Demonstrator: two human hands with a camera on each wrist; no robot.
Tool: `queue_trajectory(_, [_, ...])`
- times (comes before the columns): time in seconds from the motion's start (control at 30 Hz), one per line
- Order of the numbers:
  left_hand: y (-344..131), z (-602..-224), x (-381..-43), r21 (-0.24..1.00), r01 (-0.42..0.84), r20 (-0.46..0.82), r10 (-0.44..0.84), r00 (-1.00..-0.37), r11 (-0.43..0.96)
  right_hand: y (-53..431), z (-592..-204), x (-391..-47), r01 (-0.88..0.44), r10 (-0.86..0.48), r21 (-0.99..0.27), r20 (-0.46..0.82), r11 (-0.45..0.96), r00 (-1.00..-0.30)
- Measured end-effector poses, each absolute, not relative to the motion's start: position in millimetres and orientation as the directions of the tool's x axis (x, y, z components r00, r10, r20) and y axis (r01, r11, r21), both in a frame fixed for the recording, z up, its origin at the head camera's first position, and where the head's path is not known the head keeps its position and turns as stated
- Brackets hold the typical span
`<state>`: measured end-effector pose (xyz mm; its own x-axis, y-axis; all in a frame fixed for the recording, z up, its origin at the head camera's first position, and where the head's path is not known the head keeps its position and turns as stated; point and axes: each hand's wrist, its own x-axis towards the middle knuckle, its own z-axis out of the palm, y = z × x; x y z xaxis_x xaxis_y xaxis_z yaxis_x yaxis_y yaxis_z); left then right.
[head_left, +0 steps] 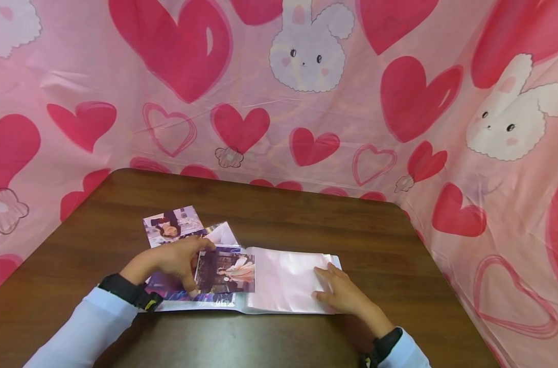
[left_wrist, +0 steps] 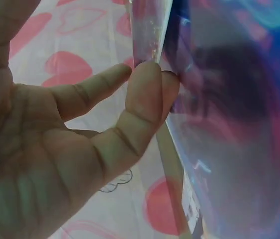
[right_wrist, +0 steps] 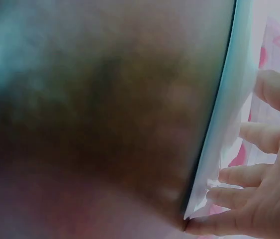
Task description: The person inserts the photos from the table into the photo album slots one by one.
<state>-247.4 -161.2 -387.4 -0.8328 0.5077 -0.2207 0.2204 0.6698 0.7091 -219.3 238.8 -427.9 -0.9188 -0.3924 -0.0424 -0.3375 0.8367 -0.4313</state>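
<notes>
A photo album lies spread on the table, its right-hand page (head_left: 283,283) a blank pale pink. Over the left-hand page, which shows a purple-blue picture (head_left: 216,299) under clear film, is a photo (head_left: 230,273) of a figure in pale clothing. My left hand (head_left: 175,258) holds this photo by its left side, thumb near the lower corner and fingers near the upper one. At the album's right edge, my right hand (head_left: 345,294) rests with spread fingers on the pink page. The right wrist view shows its fingertips (right_wrist: 229,175) along the album's edge.
Behind the album's left half lie more loose prints: a photo (head_left: 173,225) at the far left and a paler one (head_left: 224,234) beside it. The brown wooden table (head_left: 297,217) ends at a pink curtain (head_left: 256,122) with hearts and rabbits on several sides.
</notes>
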Motion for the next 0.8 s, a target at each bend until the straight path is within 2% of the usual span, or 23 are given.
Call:
queue_trajectory(0.27, [-154.1,-388.1,-241.6,0.577,0.289,-0.212,0.481,-0.851,0.764,241.5,-432.0,-221.7,-0.331,-0.404,-0.466,-0.062,0.820,-0.913])
queue_trajectory(0.57, [-147.4,-387.4,-237.9,0.560,0.256,-0.233,0.446,-0.864,0.788,241.5,-431.3,-221.5,-0.351,-0.424,-0.465,-0.061,0.813,-0.903])
queue_trajectory(0.8, [-141.4,-393.9,-235.7,0.483,0.344,-0.164,0.470,-0.867,0.805,241.7,-431.0,-220.3,-0.339,-0.418,-0.469,-0.072,0.815,-0.906])
